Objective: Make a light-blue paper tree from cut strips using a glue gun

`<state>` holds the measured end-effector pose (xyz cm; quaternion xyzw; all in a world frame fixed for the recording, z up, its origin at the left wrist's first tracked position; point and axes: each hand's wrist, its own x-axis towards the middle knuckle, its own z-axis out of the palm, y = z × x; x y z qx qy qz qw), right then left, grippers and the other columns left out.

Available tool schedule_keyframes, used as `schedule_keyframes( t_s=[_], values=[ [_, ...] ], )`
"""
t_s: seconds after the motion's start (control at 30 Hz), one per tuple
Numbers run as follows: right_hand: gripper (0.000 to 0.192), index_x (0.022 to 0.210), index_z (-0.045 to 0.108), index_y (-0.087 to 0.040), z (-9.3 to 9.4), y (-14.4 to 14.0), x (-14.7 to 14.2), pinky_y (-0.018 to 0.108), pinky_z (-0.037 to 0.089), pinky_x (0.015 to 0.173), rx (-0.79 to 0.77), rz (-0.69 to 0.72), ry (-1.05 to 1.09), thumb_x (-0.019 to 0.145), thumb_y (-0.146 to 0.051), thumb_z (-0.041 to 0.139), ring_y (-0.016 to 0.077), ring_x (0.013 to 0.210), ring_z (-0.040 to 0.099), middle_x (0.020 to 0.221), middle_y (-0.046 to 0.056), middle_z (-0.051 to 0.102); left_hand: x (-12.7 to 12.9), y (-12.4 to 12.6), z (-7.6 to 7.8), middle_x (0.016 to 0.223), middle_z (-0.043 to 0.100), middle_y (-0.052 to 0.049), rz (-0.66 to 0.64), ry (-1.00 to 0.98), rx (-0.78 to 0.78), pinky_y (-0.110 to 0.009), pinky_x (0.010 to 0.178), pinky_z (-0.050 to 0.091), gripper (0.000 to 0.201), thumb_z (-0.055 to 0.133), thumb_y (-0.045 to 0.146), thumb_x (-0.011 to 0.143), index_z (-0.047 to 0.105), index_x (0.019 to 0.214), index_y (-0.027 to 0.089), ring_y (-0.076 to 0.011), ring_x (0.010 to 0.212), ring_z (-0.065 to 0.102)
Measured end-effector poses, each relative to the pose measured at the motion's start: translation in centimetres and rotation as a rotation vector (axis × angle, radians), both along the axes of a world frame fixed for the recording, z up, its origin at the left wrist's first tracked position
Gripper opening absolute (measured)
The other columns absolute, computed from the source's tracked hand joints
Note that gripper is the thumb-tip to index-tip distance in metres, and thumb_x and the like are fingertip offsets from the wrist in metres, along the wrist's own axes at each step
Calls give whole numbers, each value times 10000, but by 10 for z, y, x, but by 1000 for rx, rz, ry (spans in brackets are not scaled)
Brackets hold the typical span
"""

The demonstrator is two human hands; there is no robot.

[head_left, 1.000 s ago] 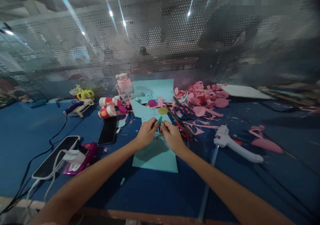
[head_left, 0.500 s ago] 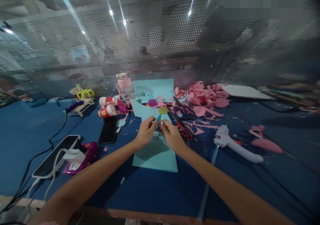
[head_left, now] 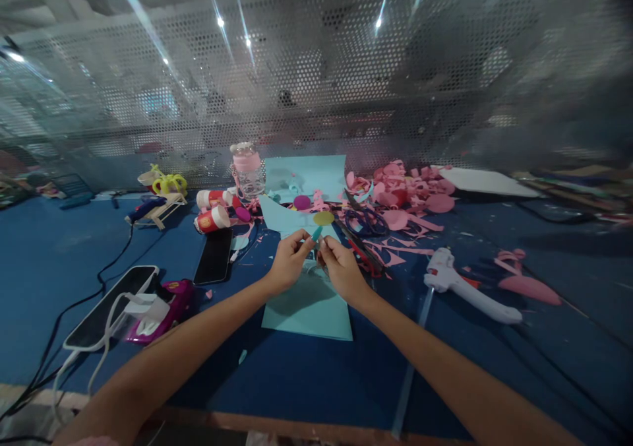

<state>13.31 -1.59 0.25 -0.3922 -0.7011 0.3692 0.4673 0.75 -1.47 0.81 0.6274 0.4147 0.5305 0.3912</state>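
Observation:
My left hand [head_left: 288, 262] is closed in a pinch on a small teal paper piece [head_left: 317, 233], whose pointed end sticks up past the thumb. Close against it, my right hand [head_left: 342, 271] has its thumb and fingers pinched together; what lies between them is too small to make out. Both hands hover over a light teal paper sheet [head_left: 306, 314] on the blue table. Just beyond the fingertips are a yellow disc [head_left: 324, 218] and a magenta disc [head_left: 302, 202]. To the right of my right hand lie red-handled scissors [head_left: 366, 254].
Blue-handled scissors [head_left: 366, 223] and a heap of pink paper scraps [head_left: 395, 189] lie behind right. A white glue gun [head_left: 465, 287] is at right. Phones [head_left: 213, 258], red-and-white paper cups [head_left: 212, 220] and a bottle [head_left: 247, 172] stand or lie left. Perforated metal screen [head_left: 316, 90] behind.
The teal piece has shifted very slightly up and right between my fingertips and tilts a little more. Both hands stay in nearly the same place.

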Motion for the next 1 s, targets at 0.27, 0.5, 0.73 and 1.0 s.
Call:
schedule_keyframes(
  t_s=[0.27, 0.5, 0.73, 1.0],
  values=[
    [354, 627, 330, -212, 2, -1, 1, 227, 276, 456, 45, -20, -63, 874, -464, 300, 98, 458, 357, 515, -43, 388, 1, 2, -2, 503, 359, 59, 39, -3, -27, -184, 412, 209, 330, 510, 446, 765, 479, 643, 141, -40, 433, 282],
    [316, 649, 338, -214, -1, 0, 2, 232, 267, 464, 69, -49, -123, 881, -424, 297, 103, 463, 363, 514, -45, 380, 1, 1, -2, 520, 380, 50, 60, 5, -30, -194, 441, 224, 310, 526, 418, 753, 477, 623, 141, -54, 467, 293],
    [277, 742, 464, -195, -4, 1, 1, 236, 267, 460, 51, -58, -36, 865, -404, 331, 106, 465, 357, 511, -46, 369, 4, -2, 2, 512, 331, 59, 12, 13, -27, -194, 456, 224, 319, 513, 411, 767, 434, 603, 149, -57, 480, 272],
    [279, 630, 378, -210, 6, -5, 1, 238, 265, 453, 61, -56, -37, 855, -376, 368, 99, 446, 336, 488, -51, 348, 1, -1, -3, 487, 309, 69, 13, 50, -22, -194, 416, 230, 415, 394, 548, 797, 457, 668, 158, -52, 417, 266]
  ],
)
